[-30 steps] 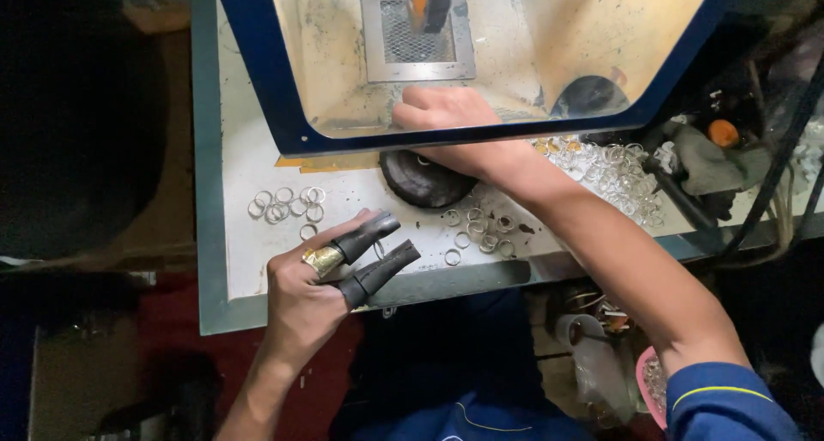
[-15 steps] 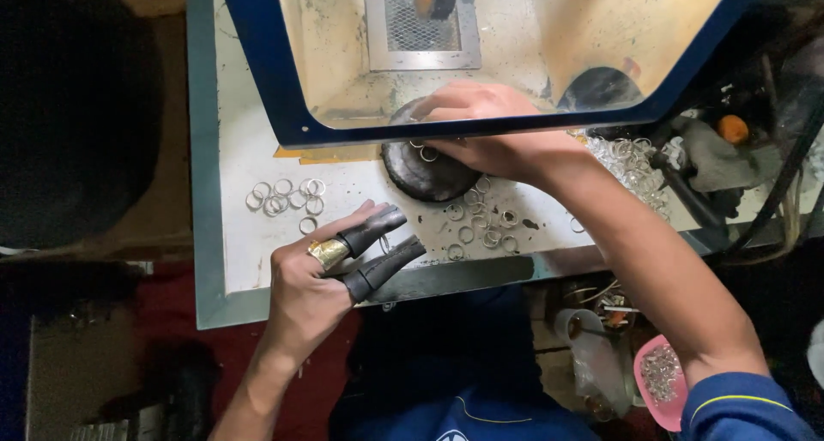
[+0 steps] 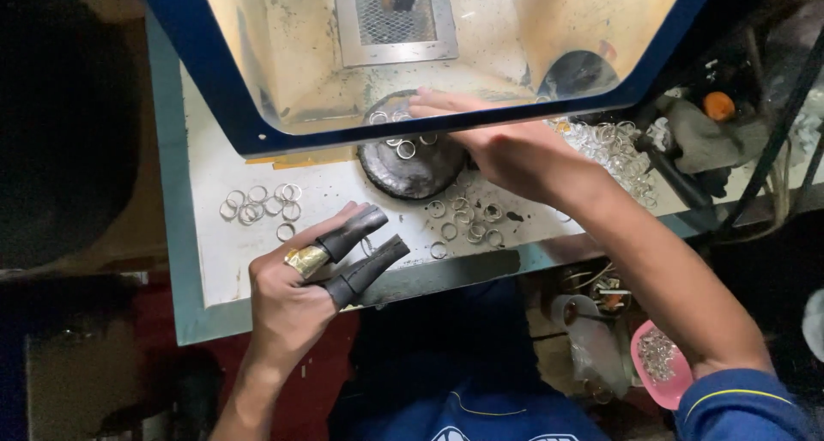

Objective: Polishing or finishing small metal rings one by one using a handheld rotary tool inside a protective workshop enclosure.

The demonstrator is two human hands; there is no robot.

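Note:
My right hand reaches under the blue-framed clear shield, fingertips over a few metal rings lying on a dark round block. Whether it pinches a ring I cannot tell. My left hand rests at the bench's front edge. Two of its fingers wear black rubber sleeves, one with a gold band, and they are spread with nothing between them. Loose rings lie between the two hands.
A cluster of rings lies on the white bench top at left, and a bigger heap at right. Dark tools with an orange knob sit far right. A pink dish of rings is below the bench.
My right hand has slid left and further under the shield, onto the round block. The left hand has stayed by the front edge.

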